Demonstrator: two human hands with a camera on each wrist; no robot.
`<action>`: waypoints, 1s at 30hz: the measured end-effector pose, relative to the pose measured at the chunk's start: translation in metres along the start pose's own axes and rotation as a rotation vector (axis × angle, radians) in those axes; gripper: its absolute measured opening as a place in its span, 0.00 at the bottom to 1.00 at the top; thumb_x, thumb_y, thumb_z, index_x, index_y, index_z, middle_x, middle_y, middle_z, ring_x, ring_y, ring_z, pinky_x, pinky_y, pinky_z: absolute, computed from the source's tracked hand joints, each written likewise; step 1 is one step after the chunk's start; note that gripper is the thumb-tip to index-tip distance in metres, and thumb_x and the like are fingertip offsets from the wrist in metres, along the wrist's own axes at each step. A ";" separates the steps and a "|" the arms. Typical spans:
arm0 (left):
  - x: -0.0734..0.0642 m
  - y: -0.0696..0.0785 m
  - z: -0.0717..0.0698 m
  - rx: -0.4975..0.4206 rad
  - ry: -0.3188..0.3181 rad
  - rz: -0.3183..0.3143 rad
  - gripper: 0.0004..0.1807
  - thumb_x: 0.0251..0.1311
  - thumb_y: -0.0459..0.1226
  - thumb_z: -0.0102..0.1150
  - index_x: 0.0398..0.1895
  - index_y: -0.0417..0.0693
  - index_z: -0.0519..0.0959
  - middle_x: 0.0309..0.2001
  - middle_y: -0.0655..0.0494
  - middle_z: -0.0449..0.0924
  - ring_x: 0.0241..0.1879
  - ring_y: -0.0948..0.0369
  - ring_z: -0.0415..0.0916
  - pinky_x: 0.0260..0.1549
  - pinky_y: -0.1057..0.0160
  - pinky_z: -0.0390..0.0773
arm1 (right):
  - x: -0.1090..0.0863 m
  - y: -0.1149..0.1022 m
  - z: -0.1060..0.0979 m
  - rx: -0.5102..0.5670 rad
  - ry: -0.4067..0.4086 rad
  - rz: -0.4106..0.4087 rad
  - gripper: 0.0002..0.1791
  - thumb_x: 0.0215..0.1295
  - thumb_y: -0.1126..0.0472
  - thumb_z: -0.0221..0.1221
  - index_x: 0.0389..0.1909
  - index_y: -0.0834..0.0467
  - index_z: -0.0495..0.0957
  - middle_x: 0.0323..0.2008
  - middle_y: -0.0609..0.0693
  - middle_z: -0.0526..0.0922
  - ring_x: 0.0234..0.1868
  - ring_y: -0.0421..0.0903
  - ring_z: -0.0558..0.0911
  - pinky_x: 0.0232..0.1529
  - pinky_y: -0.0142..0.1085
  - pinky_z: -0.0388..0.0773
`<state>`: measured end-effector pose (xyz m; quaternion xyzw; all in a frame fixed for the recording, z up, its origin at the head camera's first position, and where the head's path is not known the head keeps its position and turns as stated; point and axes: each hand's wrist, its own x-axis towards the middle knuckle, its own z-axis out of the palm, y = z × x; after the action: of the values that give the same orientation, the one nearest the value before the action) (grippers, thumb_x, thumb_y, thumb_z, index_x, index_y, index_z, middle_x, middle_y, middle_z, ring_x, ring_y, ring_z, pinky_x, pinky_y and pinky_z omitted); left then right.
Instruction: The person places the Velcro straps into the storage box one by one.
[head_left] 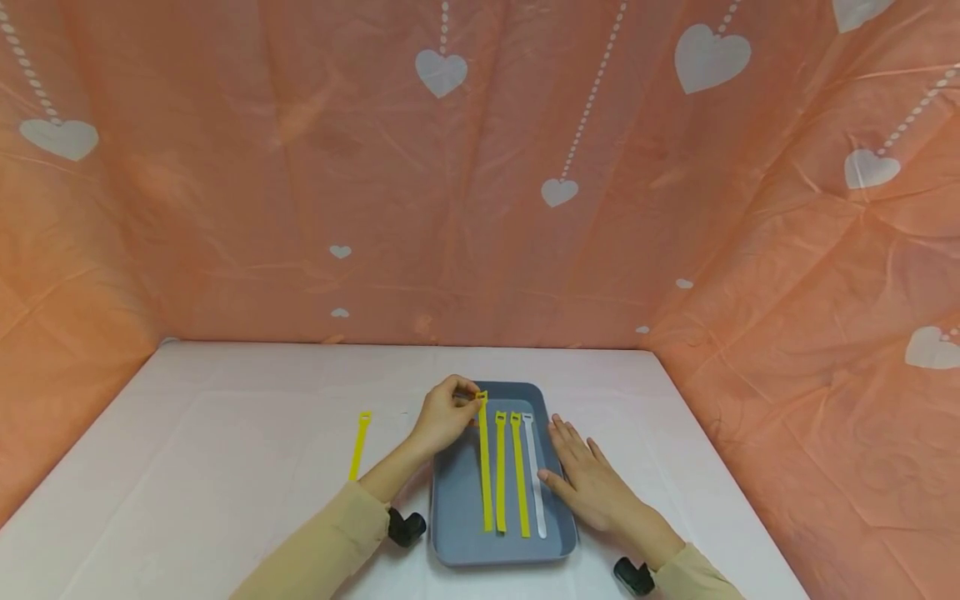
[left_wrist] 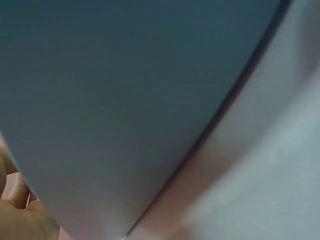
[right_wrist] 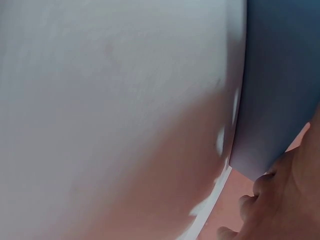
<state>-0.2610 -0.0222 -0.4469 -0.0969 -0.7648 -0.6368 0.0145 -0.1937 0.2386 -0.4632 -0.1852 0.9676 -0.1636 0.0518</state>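
In the head view my left hand (head_left: 441, 419) pinches the slotted head of a yellow cable tie (head_left: 486, 479) between thumb and fingers. The tie lies lengthwise over the grey tray (head_left: 456, 533). To its right, two more yellow cable ties (head_left: 501, 475) and a white cable tie (head_left: 535, 479) line up side by side in the tray, heads at the far end. My right hand (head_left: 592, 490), fingers straight, rests along the tray's right rim. In the wrist views, fingers of the left hand (left_wrist: 25, 215) and right hand (right_wrist: 280, 200) show beside the tray's outer wall.
One more yellow cable tie (head_left: 361, 446) lies on the white tabletop (head_left: 225, 467) left of the tray, its lower end hidden behind my left forearm. Orange curtains (head_left: 480, 250) with white hearts enclose the table's back and sides. Each wrist carries a black camera (head_left: 407, 528).
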 end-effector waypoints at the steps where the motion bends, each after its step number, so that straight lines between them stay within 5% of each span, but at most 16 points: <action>1: 0.001 -0.001 0.000 0.011 -0.003 0.004 0.07 0.68 0.24 0.60 0.47 0.33 0.77 0.44 0.41 0.80 0.34 0.57 0.84 0.36 0.49 0.88 | 0.000 0.000 0.000 -0.003 0.000 0.000 0.45 0.80 0.38 0.49 0.83 0.61 0.45 0.84 0.55 0.42 0.83 0.59 0.45 0.78 0.64 0.42; 11: 0.008 -0.005 0.002 0.195 -0.050 0.086 0.06 0.65 0.23 0.63 0.44 0.34 0.79 0.40 0.44 0.83 0.35 0.56 0.85 0.29 0.65 0.83 | 0.001 0.001 0.001 -0.008 0.003 0.003 0.45 0.80 0.38 0.49 0.83 0.61 0.46 0.84 0.55 0.42 0.83 0.59 0.45 0.78 0.63 0.42; 19: 0.015 -0.007 0.006 0.375 -0.099 0.149 0.06 0.65 0.24 0.63 0.43 0.36 0.80 0.40 0.46 0.84 0.39 0.56 0.83 0.37 0.63 0.84 | 0.001 0.001 0.001 -0.009 0.000 -0.003 0.45 0.80 0.38 0.48 0.83 0.62 0.46 0.84 0.55 0.43 0.83 0.59 0.46 0.78 0.64 0.43; 30: 0.024 -0.009 0.008 0.431 -0.137 0.133 0.06 0.66 0.24 0.63 0.43 0.37 0.80 0.40 0.48 0.83 0.41 0.56 0.82 0.41 0.60 0.83 | 0.001 0.003 0.002 -0.017 0.003 -0.022 0.45 0.80 0.38 0.48 0.83 0.63 0.46 0.84 0.56 0.42 0.83 0.59 0.45 0.77 0.65 0.43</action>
<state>-0.2852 -0.0127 -0.4539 -0.1848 -0.8742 -0.4484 0.0247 -0.1955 0.2402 -0.4664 -0.1959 0.9669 -0.1564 0.0472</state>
